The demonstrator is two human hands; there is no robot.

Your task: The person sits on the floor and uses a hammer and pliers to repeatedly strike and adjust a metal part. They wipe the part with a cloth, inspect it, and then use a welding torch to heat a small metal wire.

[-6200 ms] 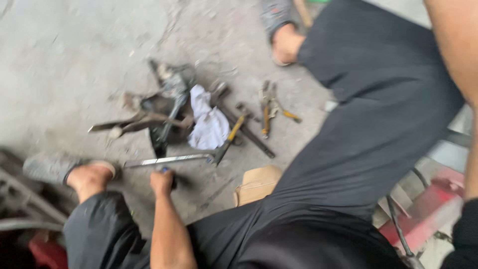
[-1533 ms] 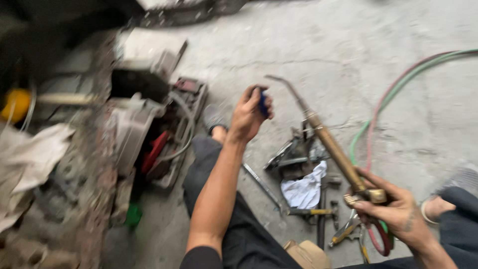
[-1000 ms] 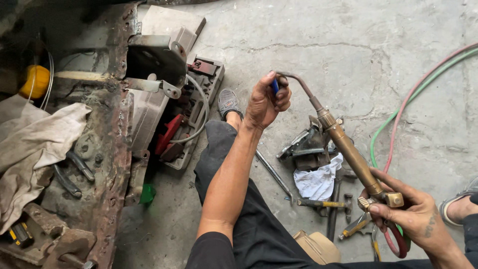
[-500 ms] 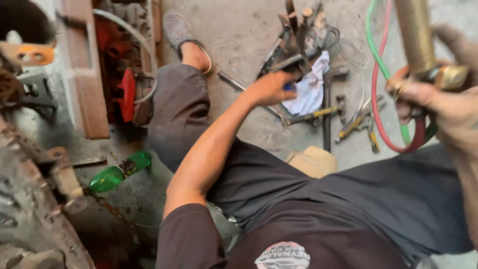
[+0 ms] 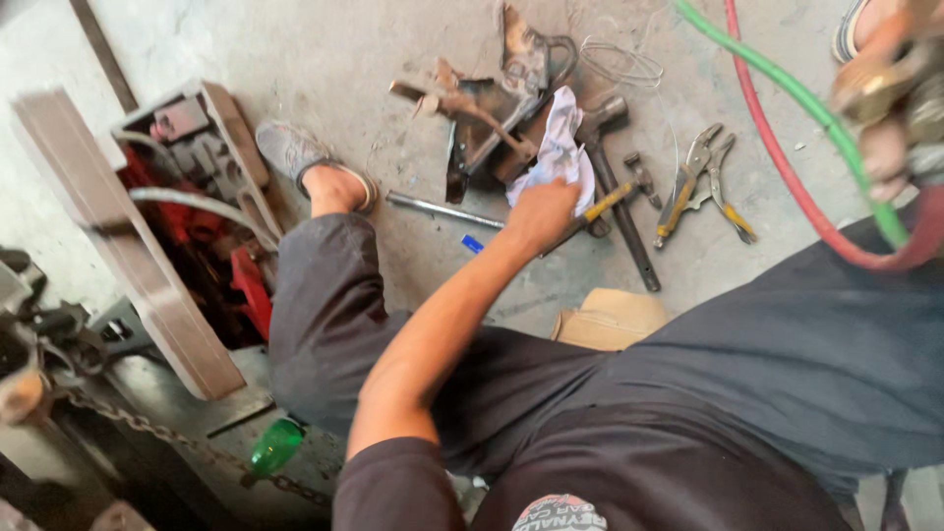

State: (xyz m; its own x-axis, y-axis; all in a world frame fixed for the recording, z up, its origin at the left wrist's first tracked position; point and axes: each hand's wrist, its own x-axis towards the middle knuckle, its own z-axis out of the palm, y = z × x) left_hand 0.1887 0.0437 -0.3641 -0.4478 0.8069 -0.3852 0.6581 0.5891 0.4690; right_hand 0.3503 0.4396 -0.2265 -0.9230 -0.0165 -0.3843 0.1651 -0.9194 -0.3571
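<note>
Head view: the left hand [image 5: 542, 211] reaches down to the floor [image 5: 324, 59] and rests on the lower edge of the white rag [image 5: 559, 147] among rusty tools; its fingers are hidden, so the grip cannot be told. A small blue piece [image 5: 473, 244] lies just beside it. The right hand [image 5: 890, 147], blurred at the upper right, is closed around a brass torch [image 5: 870, 84] with green hose [image 5: 787, 93] and red hose [image 5: 787, 167]. Pliers [image 5: 703, 177] lie near the rag.

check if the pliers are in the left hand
No, the pliers lie on the floor, apart from the left hand, which is down by the white rag.
</note>
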